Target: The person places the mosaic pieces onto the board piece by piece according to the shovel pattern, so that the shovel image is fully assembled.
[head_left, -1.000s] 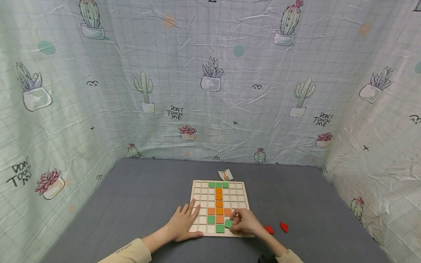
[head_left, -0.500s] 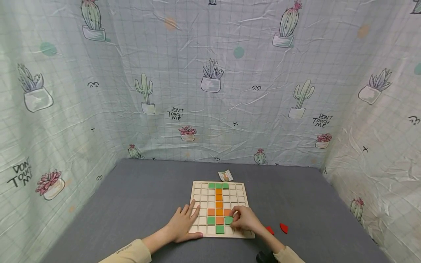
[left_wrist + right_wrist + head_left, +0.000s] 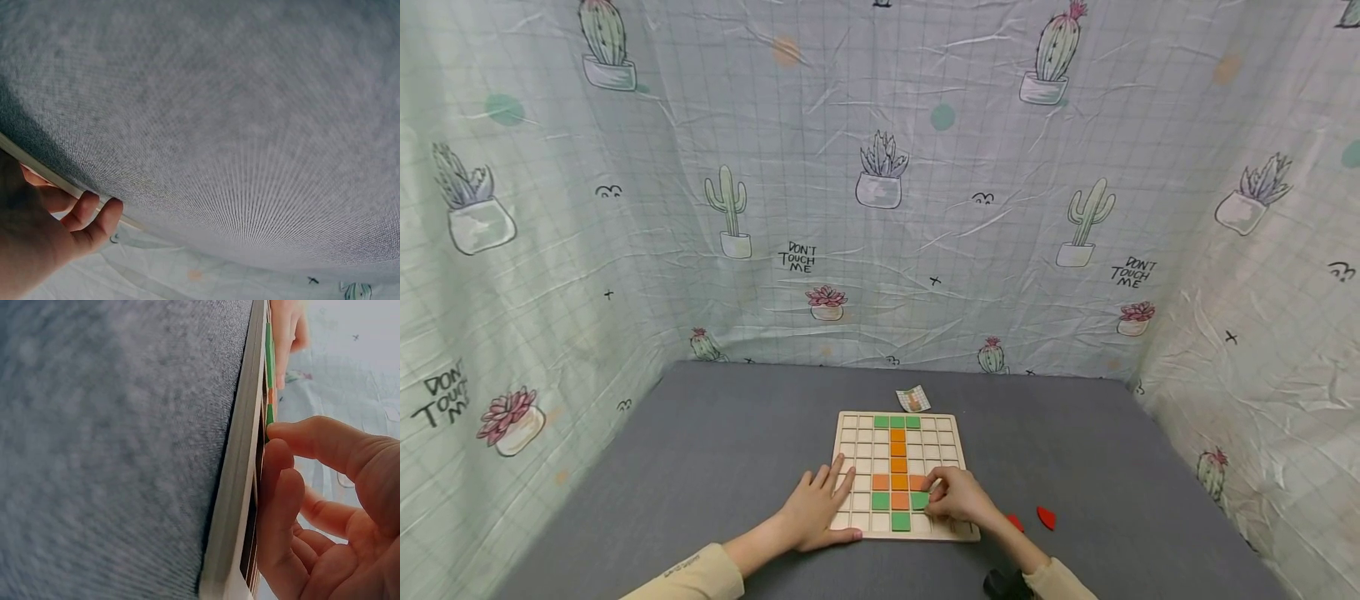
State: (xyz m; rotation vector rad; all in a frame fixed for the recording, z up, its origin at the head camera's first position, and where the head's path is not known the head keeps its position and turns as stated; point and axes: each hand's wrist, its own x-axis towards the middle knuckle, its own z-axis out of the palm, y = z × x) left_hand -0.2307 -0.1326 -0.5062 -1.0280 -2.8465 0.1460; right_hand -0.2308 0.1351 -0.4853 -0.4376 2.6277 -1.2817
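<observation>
A wooden grid board [image 3: 868,522] lies on the table with green and orange square tiles in its cells, several orange ones forming an upright column. My left hand [image 3: 814,510] rests spread on the board's left edge; in the left wrist view its fingers [image 3: 94,219] lie along that edge. With thumb and fingertips my right hand [image 3: 958,497] pinches the right side of a green tile [image 3: 918,501] in the board's lower part. The right wrist view has that hand [image 3: 337,512] low at the board's side, its fingertips at a green tile edge; the tile's underside is hidden.
Two red pieces [image 3: 1046,517] lie right of the board, one partly hidden by the right forearm. Behind the board is a small printed card [image 3: 913,399]. A dark object [image 3: 1003,585] shows near the right sleeve. Cactus-print cloth [image 3: 880,250] surrounds the grey table [image 3: 760,450].
The green tile in my right hand was tilted over the board a second ago; it has moved up slightly and now lies flat beside the orange tile. My left hand stays in place.
</observation>
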